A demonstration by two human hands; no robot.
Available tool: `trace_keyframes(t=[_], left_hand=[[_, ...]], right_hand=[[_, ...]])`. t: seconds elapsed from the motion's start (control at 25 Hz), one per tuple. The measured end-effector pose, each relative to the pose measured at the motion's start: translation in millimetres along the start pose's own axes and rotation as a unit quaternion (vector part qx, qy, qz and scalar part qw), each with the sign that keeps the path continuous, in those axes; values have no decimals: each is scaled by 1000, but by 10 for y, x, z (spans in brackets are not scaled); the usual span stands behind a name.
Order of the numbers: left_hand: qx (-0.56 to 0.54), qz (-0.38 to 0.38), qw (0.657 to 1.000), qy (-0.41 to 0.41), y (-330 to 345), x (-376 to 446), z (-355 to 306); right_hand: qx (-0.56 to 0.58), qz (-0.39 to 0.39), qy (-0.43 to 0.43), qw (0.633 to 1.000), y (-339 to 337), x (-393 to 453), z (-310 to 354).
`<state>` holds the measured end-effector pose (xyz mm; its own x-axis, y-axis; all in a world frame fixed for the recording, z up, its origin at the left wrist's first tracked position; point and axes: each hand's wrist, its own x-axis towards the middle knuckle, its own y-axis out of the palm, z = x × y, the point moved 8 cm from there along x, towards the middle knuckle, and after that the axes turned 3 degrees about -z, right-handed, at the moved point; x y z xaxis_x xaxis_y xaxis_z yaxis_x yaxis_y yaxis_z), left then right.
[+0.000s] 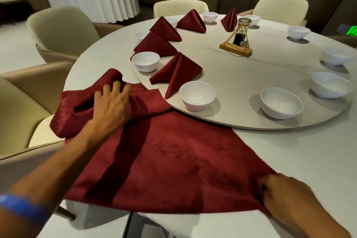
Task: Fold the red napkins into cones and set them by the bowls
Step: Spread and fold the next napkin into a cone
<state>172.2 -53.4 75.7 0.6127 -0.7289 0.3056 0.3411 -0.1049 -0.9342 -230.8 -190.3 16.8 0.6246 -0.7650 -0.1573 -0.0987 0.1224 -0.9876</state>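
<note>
On the worktop (289, 150) lay a soft, light red napkin (173, 160); the right hand (286, 197) pinched its corner, the left hand (112, 106) pressed open on bunched cloth; corners seemed best to hold.

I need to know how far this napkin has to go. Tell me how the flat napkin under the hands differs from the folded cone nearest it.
The flat napkin lies spread open on the table; the folded cone stands up with a peaked ridge. The flat napkin is held at both ends, right hand pinching a corner and left hand on bunched cloth; nothing touches the cone. Only the cone sits on the turntable by the bowls. Both are the same dark red cloth.
</note>
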Motion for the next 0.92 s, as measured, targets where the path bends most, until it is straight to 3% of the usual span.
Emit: trace_keyframes(t=[0.08,0.2,0.36,0.56,0.64,0.72,0.84,0.92], left_hand=[[-59,33,997,-24,119,-461,28],[-47,166,983,-57,584,-942,126],[-144,159,973,-90,774,-612,377],[-157,70,977,-130,699,-186,663],[-158,41,982,-92,572,-246,504],[-215,29,976,14,421,-406,146],[-274,103,939,179,311,-842,-663],[-240,128,938,216,351,-996,-961]], right_hand=[[-66,-63,29,995,-82,49,-87],[10,-209,-71,975,-226,33,312],[127,-64,-153,978,102,174,686],[154,-31,-178,971,262,154,420],[193,-19,-161,968,191,41,116],[197,-43,-103,974,105,-25,-266],[203,-80,-64,974,-4,-81,-428],[213,-50,-55,974,66,-76,-345]])
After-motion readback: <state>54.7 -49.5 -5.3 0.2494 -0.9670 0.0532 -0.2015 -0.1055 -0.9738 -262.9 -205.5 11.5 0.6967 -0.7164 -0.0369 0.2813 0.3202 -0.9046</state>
